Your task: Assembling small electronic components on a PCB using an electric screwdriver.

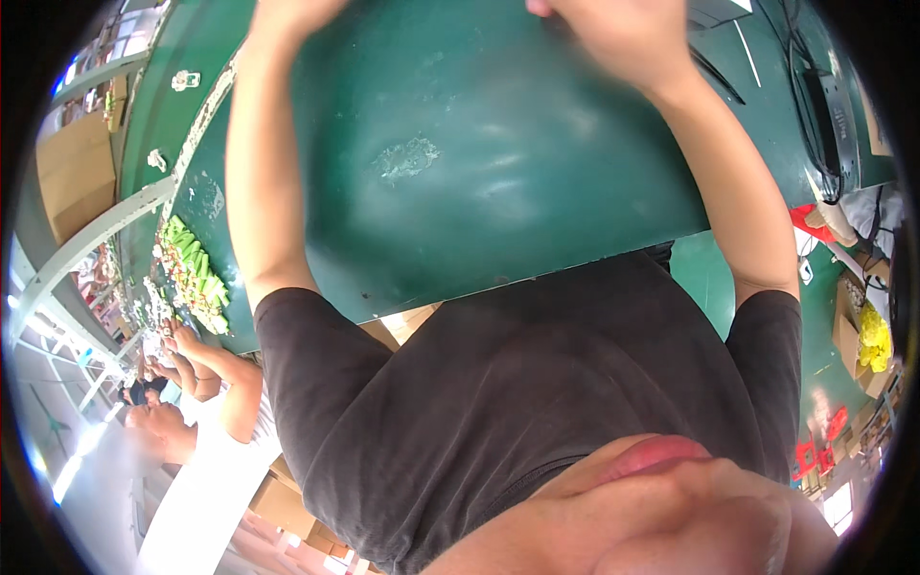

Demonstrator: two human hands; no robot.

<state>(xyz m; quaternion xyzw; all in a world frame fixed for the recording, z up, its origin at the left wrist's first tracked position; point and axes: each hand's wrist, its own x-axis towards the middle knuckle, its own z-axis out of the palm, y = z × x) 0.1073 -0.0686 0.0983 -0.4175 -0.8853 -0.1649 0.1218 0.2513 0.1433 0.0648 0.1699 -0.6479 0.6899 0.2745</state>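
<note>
Where visible, right hand (pixel 613 29) closed, blurred

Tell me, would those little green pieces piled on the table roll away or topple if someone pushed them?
The green pieces look short and stick-shaped, heaped loosely along the green table, so a push would probably scatter them. They seem small, so likely light. Whether they are round enough to roll is too blurry to tell.
</note>
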